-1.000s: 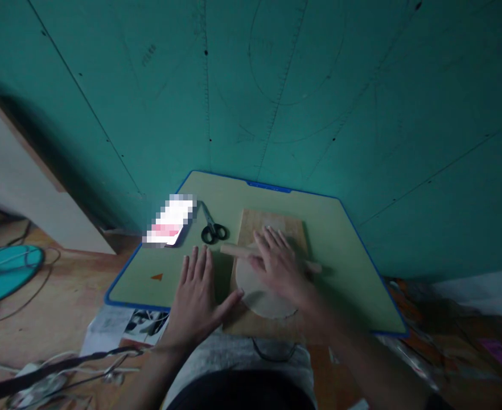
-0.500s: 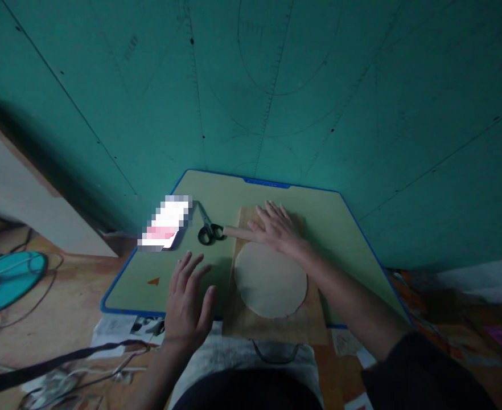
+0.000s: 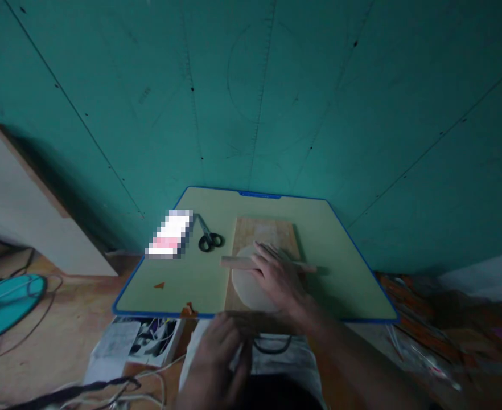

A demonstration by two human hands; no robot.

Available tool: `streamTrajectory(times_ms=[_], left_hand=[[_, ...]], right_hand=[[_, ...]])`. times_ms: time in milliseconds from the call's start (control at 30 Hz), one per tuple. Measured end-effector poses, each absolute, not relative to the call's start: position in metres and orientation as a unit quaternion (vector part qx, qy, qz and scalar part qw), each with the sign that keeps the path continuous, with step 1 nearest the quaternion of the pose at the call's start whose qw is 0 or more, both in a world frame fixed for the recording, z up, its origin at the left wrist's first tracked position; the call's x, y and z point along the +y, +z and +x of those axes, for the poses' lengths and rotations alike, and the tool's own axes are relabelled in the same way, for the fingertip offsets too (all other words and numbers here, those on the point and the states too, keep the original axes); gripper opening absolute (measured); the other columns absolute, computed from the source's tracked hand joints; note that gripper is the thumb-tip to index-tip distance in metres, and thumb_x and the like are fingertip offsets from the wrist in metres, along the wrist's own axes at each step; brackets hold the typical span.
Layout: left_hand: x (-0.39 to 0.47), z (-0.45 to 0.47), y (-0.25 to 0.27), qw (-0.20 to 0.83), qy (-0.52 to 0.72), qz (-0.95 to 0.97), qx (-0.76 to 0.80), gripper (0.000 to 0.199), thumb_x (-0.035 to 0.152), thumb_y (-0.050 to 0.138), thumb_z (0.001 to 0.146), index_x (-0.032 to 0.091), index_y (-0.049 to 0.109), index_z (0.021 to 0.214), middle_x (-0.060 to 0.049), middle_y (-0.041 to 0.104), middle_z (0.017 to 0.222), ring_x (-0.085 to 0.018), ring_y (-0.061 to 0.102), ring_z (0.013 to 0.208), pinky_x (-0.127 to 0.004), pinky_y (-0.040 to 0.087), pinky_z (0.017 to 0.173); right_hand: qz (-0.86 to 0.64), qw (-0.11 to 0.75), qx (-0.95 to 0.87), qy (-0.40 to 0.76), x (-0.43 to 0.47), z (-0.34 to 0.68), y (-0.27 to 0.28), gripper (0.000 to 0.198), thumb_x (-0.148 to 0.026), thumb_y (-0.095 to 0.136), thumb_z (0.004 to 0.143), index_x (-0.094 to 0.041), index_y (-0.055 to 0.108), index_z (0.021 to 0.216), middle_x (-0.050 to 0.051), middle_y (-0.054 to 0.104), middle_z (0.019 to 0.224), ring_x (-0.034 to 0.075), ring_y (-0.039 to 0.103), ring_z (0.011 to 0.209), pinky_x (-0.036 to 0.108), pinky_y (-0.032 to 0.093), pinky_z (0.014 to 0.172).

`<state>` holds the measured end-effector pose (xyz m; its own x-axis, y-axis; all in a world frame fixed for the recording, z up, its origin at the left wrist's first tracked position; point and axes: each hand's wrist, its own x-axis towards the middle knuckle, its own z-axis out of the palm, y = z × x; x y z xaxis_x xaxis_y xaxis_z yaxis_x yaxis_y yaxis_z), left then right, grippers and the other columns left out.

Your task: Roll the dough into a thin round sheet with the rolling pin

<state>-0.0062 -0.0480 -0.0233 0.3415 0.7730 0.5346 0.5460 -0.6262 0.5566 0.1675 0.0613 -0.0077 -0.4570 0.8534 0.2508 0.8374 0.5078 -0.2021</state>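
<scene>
My right hand (image 3: 279, 279) lies over a wooden rolling pin (image 3: 238, 262), its fingers reaching across the top. The pin sits crosswise on a round, pale, flat sheet of dough (image 3: 251, 290), with both ends sticking out past the hand. Beneath the dough is a wooden board (image 3: 263, 228); the hand and forearm hide part of both. My left hand (image 3: 221, 353) is low in the view, close to the board's front edge, and smeared by motion. Whether its fingers hold anything cannot be made out.
A low table (image 3: 345, 250) with a blue rim carries the board. Black-handled scissors (image 3: 208, 236) and a phone with a blurred-out screen (image 3: 169, 234) lie left of it. Small orange scraps (image 3: 188, 309) are near the front edge. A green wall (image 3: 251, 114) rises behind; cables (image 3: 148, 381) are on the floor.
My right hand and the rolling pin have come back toward me, from the dough's far edge onto the dough. The left hand has moved right and lower. The view has shifted slightly.
</scene>
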Motion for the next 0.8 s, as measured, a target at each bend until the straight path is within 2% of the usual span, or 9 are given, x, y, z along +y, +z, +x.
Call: streamTrajectory(times_ms=[100,200,267,333,467,533,667,800], left_hand=[[-0.064,0.018,-0.025,0.163,0.342,0.851,0.364,0.027,0.01,0.05,0.085,0.022,0.066,0.102,-0.008,0.072,0.114,-0.023,0.066,0.11,-0.034,0.057,0.091],[-0.066,0.035,-0.041,0.118,0.287,0.881,0.358,0.033,0.019,0.058,0.086,0.02,0.065,0.119,-0.013,0.063,0.136,-0.03,0.056,0.13,-0.044,0.054,0.101],[-0.063,0.042,-0.053,0.089,0.259,0.898,0.346,0.043,0.024,0.062,0.087,0.019,0.06,0.129,-0.016,0.059,0.141,-0.033,0.052,0.134,-0.048,0.052,0.103],[-0.06,0.046,-0.06,0.083,0.245,0.906,0.336,0.05,0.026,0.062,0.088,0.018,0.056,0.136,-0.017,0.057,0.143,-0.033,0.051,0.135,-0.048,0.051,0.105],[-0.057,0.051,-0.062,0.092,0.237,0.907,0.335,0.059,0.029,0.061,0.089,0.016,0.048,0.145,-0.017,0.06,0.139,-0.032,0.053,0.131,-0.048,0.049,0.106],[-0.056,0.052,-0.063,0.085,0.227,0.907,0.345,0.061,0.035,0.061,0.09,0.017,0.047,0.147,-0.017,0.06,0.139,-0.034,0.054,0.13,-0.05,0.047,0.107],[-0.055,0.053,-0.067,0.054,0.202,0.91,0.357,0.066,0.044,0.056,0.094,0.021,0.038,0.153,-0.017,0.056,0.145,-0.034,0.054,0.132,-0.049,0.043,0.109],[-0.057,0.053,-0.069,0.023,0.167,0.927,0.336,0.072,0.041,0.052,0.096,0.014,0.026,0.158,-0.024,0.045,0.153,-0.035,0.046,0.14,-0.048,0.036,0.113]], right_hand=[[-0.487,0.157,-0.857,0.059,0.044,0.174,-0.004,0.025,-0.015,0.063,0.09,-0.02,0.069,0.114,0.011,0.059,0.145,0.027,0.06,0.127,0.044,0.052,0.102],[-0.491,0.124,-0.859,0.08,0.028,0.179,0.0,0.018,-0.019,0.061,0.092,-0.02,0.069,0.109,0.011,0.058,0.145,0.026,0.067,0.116,0.041,0.056,0.096],[-0.499,0.097,-0.858,0.075,0.024,0.18,0.004,0.016,-0.025,0.061,0.094,-0.019,0.069,0.106,0.013,0.055,0.148,0.027,0.068,0.112,0.042,0.056,0.093],[-0.49,0.082,-0.866,0.066,0.025,0.18,0.006,0.02,-0.031,0.06,0.096,-0.02,0.069,0.109,0.015,0.05,0.151,0.029,0.065,0.118,0.043,0.055,0.096],[-0.475,0.077,-0.873,0.075,0.033,0.176,0.007,0.043,-0.044,0.056,0.098,-0.021,0.059,0.134,0.016,0.042,0.156,0.032,0.05,0.136,0.045,0.05,0.104],[-0.47,0.075,-0.876,0.072,0.035,0.173,0.004,0.051,-0.048,0.053,0.098,-0.021,0.053,0.142,0.016,0.04,0.158,0.033,0.044,0.141,0.048,0.045,0.109],[-0.421,0.072,-0.903,0.045,0.046,0.169,-0.002,0.054,-0.05,0.049,0.099,-0.021,0.052,0.144,0.016,0.036,0.161,0.032,0.027,0.151,0.054,0.025,0.121],[-0.456,0.073,-0.887,0.026,0.083,0.167,-0.003,0.063,-0.059,0.048,0.097,-0.015,0.055,0.142,0.02,0.037,0.159,0.033,0.027,0.151,0.055,0.016,0.123]])
